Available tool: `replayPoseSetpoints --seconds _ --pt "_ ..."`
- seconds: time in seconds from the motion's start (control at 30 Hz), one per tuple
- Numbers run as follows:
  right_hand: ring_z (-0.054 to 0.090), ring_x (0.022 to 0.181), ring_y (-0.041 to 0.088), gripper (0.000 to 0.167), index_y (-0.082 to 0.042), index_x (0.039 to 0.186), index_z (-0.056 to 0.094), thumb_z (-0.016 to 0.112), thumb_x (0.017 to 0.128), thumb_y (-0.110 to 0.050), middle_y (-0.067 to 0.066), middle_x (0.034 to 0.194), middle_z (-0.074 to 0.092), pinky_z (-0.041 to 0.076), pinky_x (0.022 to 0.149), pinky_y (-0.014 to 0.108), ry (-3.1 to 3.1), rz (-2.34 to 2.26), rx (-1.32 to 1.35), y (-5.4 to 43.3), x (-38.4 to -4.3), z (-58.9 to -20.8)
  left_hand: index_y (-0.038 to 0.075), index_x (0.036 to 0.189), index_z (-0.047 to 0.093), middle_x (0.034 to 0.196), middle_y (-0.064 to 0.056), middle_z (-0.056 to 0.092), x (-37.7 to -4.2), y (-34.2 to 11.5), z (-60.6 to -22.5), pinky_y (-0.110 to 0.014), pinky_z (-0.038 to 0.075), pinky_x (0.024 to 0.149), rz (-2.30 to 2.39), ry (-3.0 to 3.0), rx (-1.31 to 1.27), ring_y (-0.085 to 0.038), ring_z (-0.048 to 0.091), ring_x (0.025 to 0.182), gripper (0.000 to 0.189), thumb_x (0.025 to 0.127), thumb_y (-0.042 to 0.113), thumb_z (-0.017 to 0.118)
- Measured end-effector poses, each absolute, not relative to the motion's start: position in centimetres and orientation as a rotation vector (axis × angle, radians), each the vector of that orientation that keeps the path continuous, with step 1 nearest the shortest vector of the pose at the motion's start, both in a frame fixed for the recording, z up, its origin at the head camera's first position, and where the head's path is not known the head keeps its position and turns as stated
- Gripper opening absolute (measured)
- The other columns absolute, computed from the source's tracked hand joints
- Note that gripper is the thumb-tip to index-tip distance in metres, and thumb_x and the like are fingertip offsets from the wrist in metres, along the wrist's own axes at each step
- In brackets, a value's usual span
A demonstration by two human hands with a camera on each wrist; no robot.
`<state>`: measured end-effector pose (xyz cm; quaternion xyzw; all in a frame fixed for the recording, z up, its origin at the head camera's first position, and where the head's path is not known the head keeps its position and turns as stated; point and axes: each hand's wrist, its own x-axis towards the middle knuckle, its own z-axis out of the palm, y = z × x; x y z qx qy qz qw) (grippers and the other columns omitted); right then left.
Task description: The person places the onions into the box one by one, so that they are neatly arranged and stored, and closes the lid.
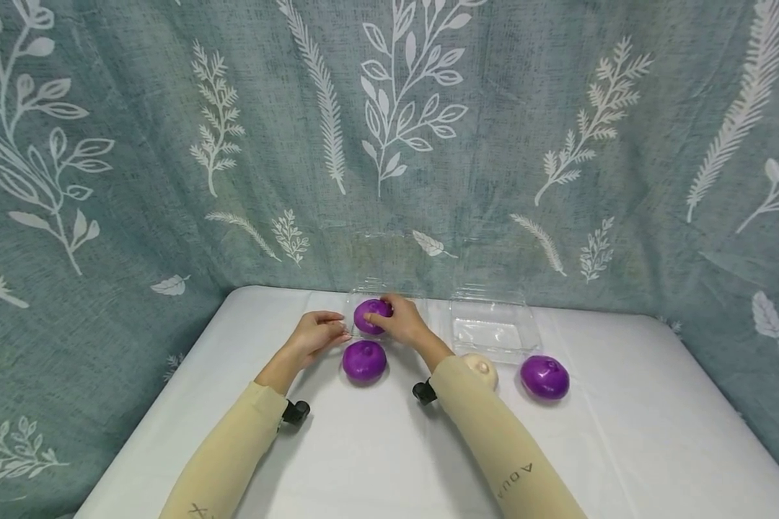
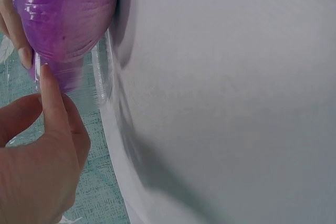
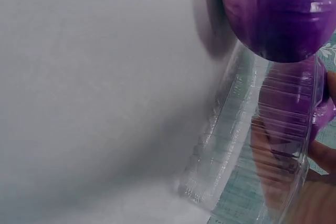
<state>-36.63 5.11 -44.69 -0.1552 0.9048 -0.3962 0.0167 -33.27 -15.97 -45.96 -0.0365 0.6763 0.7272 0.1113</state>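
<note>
In the head view, a clear plastic container (image 1: 417,303) stands at the back edge of the table, left of centre. My right hand (image 1: 402,321) grips a purple onion (image 1: 371,316) inside it, thumb on the near side. My left hand (image 1: 318,335) is at the container's left side. One straight finger (image 2: 52,100) touches the clear wall near its corner in the left wrist view. Just in front of the container lies a second purple onion (image 1: 364,362), touched by neither hand. Through the clear wall, the right wrist view shows the held onion (image 3: 283,103) and fingers.
Another clear container (image 1: 493,335) stands to the right at the back. In front of it lie a white onion (image 1: 483,369), partly hidden by my right sleeve, and a purple onion (image 1: 544,378). A patterned curtain (image 1: 389,202) hangs behind the white-covered table (image 1: 363,461).
</note>
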Motion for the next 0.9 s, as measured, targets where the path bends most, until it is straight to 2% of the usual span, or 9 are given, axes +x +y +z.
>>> replayPoseSetpoints --seconds 0.13,0.47,0.73,0.9 --pt "0.057 0.129 0.038 0.069 0.005 0.145 0.05 0.07 0.097 -0.041 0.025 0.141 0.058 0.049 0.11 0.048 2.818 -1.171 -0.493 4.8 -37.0 -44.8 -0.014 0.145 0.044 0.132 -0.033 0.05 -33.3 -16.0 -45.9 -0.031 0.058 0.098 2.132 1.986 -0.112 -0.028 0.063 0.107 0.045 0.101 -0.006 0.053" --pt "0.058 0.127 0.038 0.066 0.006 0.142 0.051 0.071 0.097 -0.038 0.025 0.137 0.06 0.05 0.109 0.049 2.835 -1.113 -0.47 4.2 -37.7 -45.2 -0.015 0.143 0.045 0.132 -0.036 0.05 -33.3 -15.9 -45.7 -0.031 0.059 0.096 2.14 1.973 -0.111 -0.04 0.059 0.119 0.044 0.099 -0.008 0.052" --pt "0.06 0.124 0.039 0.06 0.009 0.138 0.052 0.067 0.1 -0.035 0.026 0.131 0.062 0.051 0.108 0.05 2.881 -1.016 -0.525 3.7 -37.4 -45.1 -0.018 0.142 0.043 0.128 -0.034 0.05 -33.4 -15.8 -45.6 -0.032 0.058 0.098 2.147 1.978 -0.103 -0.035 0.06 0.113 0.045 0.099 -0.009 0.051" --pt "0.053 0.132 0.04 0.065 0.006 0.145 0.048 0.062 0.102 -0.042 0.026 0.14 0.057 0.046 0.113 0.052 2.91 -0.924 -0.525 3.4 -37.2 -45.0 -0.016 0.143 0.043 0.131 -0.032 0.05 -33.4 -16.0 -45.6 -0.032 0.058 0.098 2.133 1.983 -0.118 -0.038 0.059 0.119 0.044 0.1 -0.008 0.051"
